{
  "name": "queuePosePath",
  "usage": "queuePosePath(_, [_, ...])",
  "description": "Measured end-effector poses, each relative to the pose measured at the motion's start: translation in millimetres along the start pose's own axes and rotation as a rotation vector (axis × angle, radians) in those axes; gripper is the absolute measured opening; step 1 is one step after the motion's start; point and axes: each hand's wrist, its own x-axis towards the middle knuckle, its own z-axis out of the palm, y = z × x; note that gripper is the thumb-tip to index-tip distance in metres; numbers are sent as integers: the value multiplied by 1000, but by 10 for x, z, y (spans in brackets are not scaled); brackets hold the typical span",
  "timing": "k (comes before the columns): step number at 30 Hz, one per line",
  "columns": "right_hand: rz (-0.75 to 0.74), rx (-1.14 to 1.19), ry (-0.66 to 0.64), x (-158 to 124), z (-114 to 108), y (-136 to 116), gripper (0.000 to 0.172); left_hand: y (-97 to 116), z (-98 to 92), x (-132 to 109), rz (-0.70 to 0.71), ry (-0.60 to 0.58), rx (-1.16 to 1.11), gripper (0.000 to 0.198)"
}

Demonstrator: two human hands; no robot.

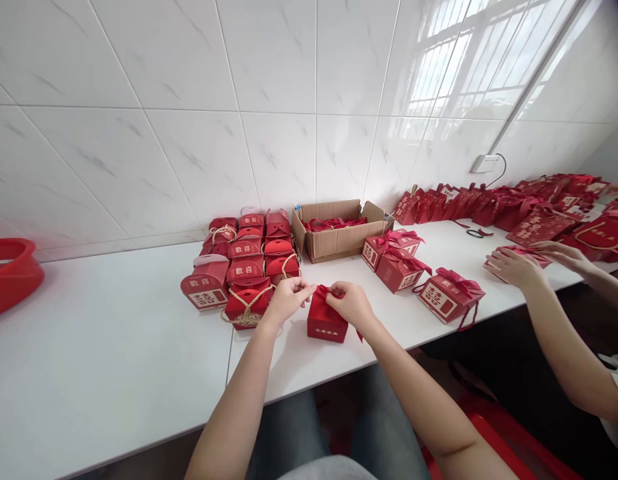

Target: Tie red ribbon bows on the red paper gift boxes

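A small red gift box [327,323] with gold lettering stands on the white table [113,347] right in front of me. A red ribbon [323,293] lies across its top. My left hand [287,300] pinches the ribbon at the box's left top edge, fingers closed. My right hand [353,303] pinches the ribbon on the right side, fingers closed too. Both hands rest just above the box lid.
Finished red boxes with rope handles [241,270] sit grouped behind my left hand. A cardboard carton of ribbons [339,230] stands at the wall. Three ribboned boxes [409,270] lie to the right. Another person's hands [519,267] work on a flat red box. A red basin [11,273] sits far left.
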Motion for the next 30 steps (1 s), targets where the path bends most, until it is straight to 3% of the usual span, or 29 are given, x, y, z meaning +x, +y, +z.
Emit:
queuePosePath(3, [-91,-27,-59,-47,-16,-17,21,158,-15,55,-1,-119,-102,28])
queuePosePath(6, [-220,-67,-103,-92,-51,6,18,261,23,166,8,-180,-150,25])
queuePosePath(8, [-233,-62,-92,-102,-57,38,16,307,65,247,15,-264,-195,21])
queuePosePath(10, [-206,-37,-64,-94,-46,69,26,328,102,306,50,-346,-239,34])
queuePosePath(13, [-197,-4,-38,-68,-22,101,35,269,125,324,164,-240,-173,50])
queuePosePath(16, [-194,16,-52,-50,-17,114,36,99,106,252,236,-85,32,39])
queuePosePath(22, [-198,43,-74,-56,-38,110,32,-200,90,85,244,-114,151,23])
queuePosePath(25, [-182,49,-75,-62,-38,111,31,-246,102,79,246,-106,140,15])
queuePosePath(30, [-109,218,-29,-73,-13,135,15,-293,120,80,239,-101,74,11])
